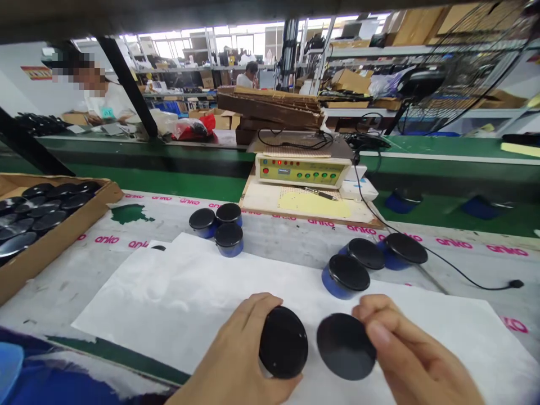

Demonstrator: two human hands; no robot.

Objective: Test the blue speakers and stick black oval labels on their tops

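Observation:
My left hand [244, 351] is closed around a round part with a glossy black face [284, 342]; its sides are mostly hidden by my fingers. Between the thumb and fingers of my right hand [405, 349], a thin flat black disc [346, 346] is pinched by its edge. The two rounds are side by side with a small gap between them, above a white sheet [202, 287]. Just beyond my right hand stand blue round parts with black tops [346, 274]. A cluster of three similar parts [229, 237] is farther left.
At the left stands a cardboard box [63, 230] with several black rounds. A control box with lit buttons [301, 171] sits on a board at the back. A black cable [455, 270] crosses the right side. More blue parts [403, 199] are on the green conveyor; people are beyond.

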